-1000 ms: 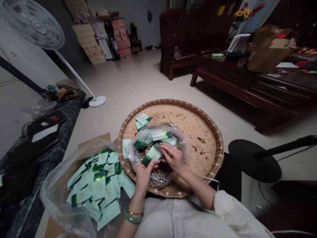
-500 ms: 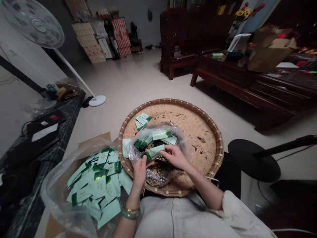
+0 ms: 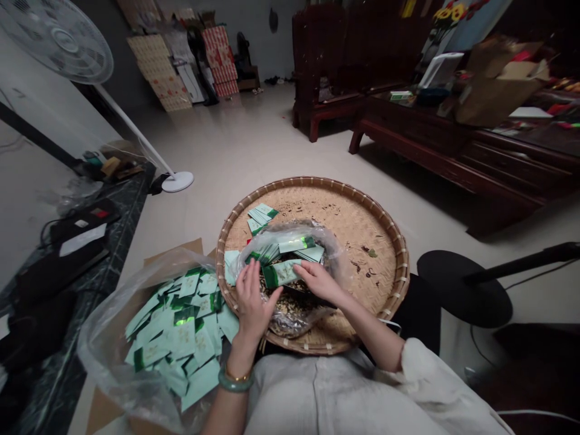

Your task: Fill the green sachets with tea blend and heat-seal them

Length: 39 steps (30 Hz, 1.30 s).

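Observation:
My right hand [image 3: 317, 281] pinches one end of a pale green sachet [image 3: 281, 273] with a dark green band. Beside its other end, my left hand [image 3: 254, 299] is spread open, thumb apart from the fingers, holding nothing. Both hands are over a clear plastic bag [image 3: 333, 244] whose mouth is rolled open. Loose dried bits, brown and cream, lie in this bag, along with more green sachets [image 3: 296, 243]. Something dark and flat under the held sachet is mostly hidden. The bag rests in a round woven bamboo tray [image 3: 362, 217].
Left of the tray, a large plastic bag [image 3: 104, 362] holds a heap of green sachets [image 3: 181, 332]. A small stack of sachets [image 3: 261, 212] lies on the tray's far left. A white fan [image 3: 179, 181], a black stand base [image 3: 466, 290] and a dark wooden table [image 3: 435, 151] stand around.
My left hand has let go of the sachet and opened, moving slightly to the left. My right hand still holds the sachet. The view has shifted a little.

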Tool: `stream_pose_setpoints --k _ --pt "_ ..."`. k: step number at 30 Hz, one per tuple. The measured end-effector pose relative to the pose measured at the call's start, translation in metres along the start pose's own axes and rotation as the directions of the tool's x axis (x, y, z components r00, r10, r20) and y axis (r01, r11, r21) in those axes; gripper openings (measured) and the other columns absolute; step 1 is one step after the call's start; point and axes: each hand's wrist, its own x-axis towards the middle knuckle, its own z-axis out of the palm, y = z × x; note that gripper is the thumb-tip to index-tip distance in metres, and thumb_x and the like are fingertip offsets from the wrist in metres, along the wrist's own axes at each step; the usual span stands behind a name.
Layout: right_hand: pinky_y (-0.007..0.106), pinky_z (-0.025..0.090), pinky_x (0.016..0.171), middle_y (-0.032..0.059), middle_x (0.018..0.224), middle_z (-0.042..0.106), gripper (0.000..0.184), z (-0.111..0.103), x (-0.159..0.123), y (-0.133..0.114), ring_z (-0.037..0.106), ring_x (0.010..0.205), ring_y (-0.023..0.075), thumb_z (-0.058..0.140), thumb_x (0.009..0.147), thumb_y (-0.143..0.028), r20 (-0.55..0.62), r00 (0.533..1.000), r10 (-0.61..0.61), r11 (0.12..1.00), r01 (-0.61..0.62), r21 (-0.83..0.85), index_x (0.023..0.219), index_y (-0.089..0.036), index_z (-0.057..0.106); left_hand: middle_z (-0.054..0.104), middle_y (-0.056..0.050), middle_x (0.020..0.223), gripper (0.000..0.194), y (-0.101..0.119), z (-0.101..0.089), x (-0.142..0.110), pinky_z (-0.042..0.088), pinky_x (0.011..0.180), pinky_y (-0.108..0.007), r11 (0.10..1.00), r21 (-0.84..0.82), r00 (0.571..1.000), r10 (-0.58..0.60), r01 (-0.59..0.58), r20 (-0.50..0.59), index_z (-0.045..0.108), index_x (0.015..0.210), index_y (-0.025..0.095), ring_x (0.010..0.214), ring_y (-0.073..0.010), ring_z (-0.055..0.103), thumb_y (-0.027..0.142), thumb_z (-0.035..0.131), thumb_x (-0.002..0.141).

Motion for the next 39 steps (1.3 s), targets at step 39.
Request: stream_pose_setpoints --k 39 --pt "0.037 0.044 0.095 0.0177 0.124 0.056 0.068 0.033 -0.028 0.016 0.055 0.114 0.0302 0.074 0.070 -0.013 0.296 0.954 0.043 0.715 0.177 -0.676 0.133 -0.012 0.049 0.055 0.002 0.072 0.041 -0.026 -0.001 -0.002 0.041 0.052 -0.020 0.875 -0.283 0.917 -0.349 0.393 0.192 0.063 0.096 0.017 0.059 -0.0106 0.050 0.024 0.076 0.058"
